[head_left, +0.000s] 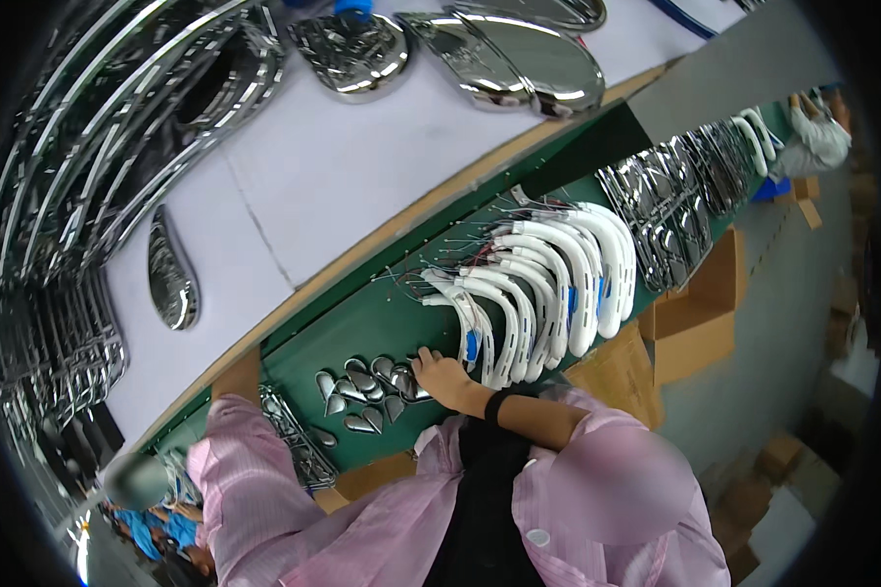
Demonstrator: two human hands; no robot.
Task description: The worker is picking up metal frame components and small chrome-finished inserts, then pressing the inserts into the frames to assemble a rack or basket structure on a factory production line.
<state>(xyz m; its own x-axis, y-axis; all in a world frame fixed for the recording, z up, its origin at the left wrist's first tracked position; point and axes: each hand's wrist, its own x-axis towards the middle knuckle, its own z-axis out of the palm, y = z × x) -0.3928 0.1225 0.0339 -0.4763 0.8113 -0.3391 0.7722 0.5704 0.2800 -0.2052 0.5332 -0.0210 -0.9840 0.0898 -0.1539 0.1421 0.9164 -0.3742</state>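
Note:
My right hand [442, 380], with a black band on the wrist, reaches onto the green table [362, 318] at the right end of a cluster of small chrome teardrop-shaped pieces [359, 379]. Its fingers are bent and drawn together; whatever they hold is hidden. Just right of it stands a row of curved white parts [519, 313] with thin wires at their far ends and some blue patches. My left forearm [237, 375] goes under the edge of the raised white shelf [313, 196], so the left hand is hidden.
Chrome frames [289, 435] lie beside my left arm, and more chrome parts [671, 210] fill the table's far right. On the shelf are stacked chrome strips [117, 117] and large chrome covers [509, 59]. Cardboard boxes [695, 333] stand at right. Other people sit at both ends.

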